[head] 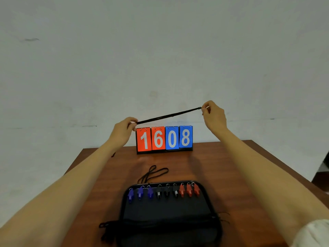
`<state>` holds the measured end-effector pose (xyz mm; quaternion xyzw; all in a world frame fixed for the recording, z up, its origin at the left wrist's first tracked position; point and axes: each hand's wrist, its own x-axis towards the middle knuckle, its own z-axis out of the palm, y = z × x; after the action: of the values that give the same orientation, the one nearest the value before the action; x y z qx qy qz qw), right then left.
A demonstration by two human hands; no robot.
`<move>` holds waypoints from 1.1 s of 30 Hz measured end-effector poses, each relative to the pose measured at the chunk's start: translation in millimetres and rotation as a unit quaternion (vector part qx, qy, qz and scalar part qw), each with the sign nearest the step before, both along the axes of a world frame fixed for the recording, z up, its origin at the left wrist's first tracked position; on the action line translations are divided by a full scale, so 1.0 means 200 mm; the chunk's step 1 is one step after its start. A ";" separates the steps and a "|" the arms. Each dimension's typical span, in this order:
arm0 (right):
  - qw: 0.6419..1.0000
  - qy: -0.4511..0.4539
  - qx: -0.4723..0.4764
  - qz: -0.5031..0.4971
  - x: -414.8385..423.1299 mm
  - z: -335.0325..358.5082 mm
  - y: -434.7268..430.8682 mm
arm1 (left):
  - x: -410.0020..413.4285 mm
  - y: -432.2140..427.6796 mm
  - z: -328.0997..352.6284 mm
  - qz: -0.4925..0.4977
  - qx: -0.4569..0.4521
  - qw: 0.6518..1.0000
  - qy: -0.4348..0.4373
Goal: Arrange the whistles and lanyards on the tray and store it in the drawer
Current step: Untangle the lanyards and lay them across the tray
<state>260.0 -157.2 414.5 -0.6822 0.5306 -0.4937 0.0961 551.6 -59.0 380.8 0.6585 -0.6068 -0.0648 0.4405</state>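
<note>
Left hand (124, 129), at 9 o'clock, pinches one end of a black lanyard (169, 115), and right hand (213, 116), at 3 o'clock, pinches the other, pulling it taut, probably to straighten it for laying down. At 6 o'clock the tray (169, 209) carries whistles (165, 192) in a colour-sorted row, with a second lanyard (154, 172) just past its 12 o'clock rim.

Head-worn view, forward and down over table (222, 166), close.
</note>
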 end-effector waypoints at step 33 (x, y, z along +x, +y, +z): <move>0.886 0.262 0.381 0.036 -0.35 -0.99 0.48 | 0.05 0.61 -0.89 0.062 0.358 0.932 -0.011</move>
<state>191.0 -61.6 216.1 -0.7167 0.6585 -0.0529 0.2236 561.1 63.6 203.8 0.8096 -0.5059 -0.2426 0.1723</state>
